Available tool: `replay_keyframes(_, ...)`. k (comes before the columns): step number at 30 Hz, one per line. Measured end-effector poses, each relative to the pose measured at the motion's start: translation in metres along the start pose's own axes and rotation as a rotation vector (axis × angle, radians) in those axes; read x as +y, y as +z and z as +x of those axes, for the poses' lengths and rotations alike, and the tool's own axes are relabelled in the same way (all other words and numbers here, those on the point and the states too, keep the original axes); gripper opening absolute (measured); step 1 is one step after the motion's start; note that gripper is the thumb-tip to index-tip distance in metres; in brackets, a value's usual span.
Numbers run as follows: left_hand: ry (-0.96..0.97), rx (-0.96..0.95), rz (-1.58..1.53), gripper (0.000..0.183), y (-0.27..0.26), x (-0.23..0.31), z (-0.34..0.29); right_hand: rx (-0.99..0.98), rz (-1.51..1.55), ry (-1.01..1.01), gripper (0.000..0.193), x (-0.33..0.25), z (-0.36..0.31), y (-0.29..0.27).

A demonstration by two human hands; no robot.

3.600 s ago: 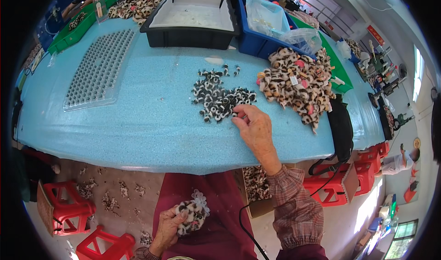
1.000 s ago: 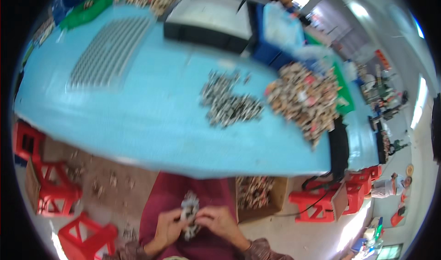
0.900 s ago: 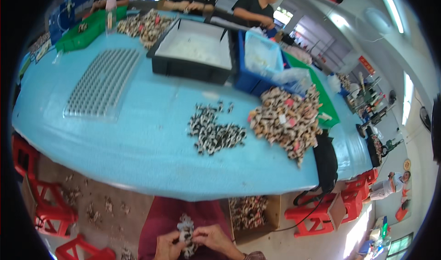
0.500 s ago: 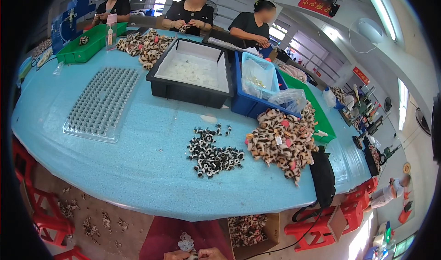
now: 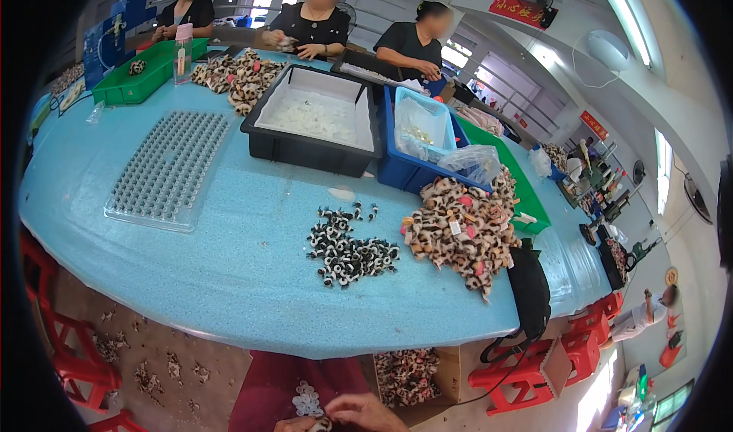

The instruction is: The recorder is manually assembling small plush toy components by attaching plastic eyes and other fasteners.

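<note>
At the lower edge my left hand (image 5: 290,425) is closed on a small spotted plush piece (image 5: 321,426), cut off in part by the picture's border. My right hand (image 5: 368,412) lies just to its right, fingers stretched out toward the plush piece, and I see nothing held in it. On the dark red cloth over my lap (image 5: 263,386) rests a cluster of clear plastic discs (image 5: 308,400), just beyond my hands. Black-and-white toy eyes (image 5: 351,256) lie heaped on the blue table (image 5: 252,294), with spotted plush pieces (image 5: 462,233) piled to their right.
A clear tray of toy eyes (image 5: 168,169) lies left. A black bin (image 5: 313,156), a blue crate (image 5: 412,174) and green trays (image 5: 134,88) stand farther back. Below are a cardboard box (image 5: 450,378) of plush pieces and red stools (image 5: 508,386). Several people sit across the table.
My right hand has moved right and up, its fingers stretching out from the plush piece. Across the table, a person's hands have drawn apart. The whole view has shifted slightly.
</note>
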State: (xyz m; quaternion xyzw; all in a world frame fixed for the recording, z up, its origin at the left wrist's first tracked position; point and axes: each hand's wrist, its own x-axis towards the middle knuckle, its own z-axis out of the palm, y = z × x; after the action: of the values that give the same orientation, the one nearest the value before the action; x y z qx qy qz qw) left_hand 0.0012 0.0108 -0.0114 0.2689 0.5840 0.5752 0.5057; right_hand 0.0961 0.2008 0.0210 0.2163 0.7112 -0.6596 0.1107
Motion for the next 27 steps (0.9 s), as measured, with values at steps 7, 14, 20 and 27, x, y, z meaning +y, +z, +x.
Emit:
replay_keyframes(7, 0.162, 0.076, -0.135, 0.027, 0.004, 0.021, -0.024, -0.362, 0.198, -0.013, 0.036, 0.017, 0.002, 0.012)
replay_keyframes(14, 0.832, 0.269, 0.552, 0.020, -0.019, 0.014, -0.017, -0.050, 0.317, -0.164, 0.013, -0.008, -0.016, 0.044)
replay_keyframes(20, 0.782, 0.310, 0.525, 0.028, -0.029, 0.026, -0.029, 0.066, 0.087, -0.513, 0.018, -0.024, -0.025, 0.062)
replay_keyframes(27, 0.573, 0.332, 0.288, 0.022, -0.014, 0.008, -0.049, 0.072, 0.010, -0.540, 0.015, -0.020, -0.038, 0.073)
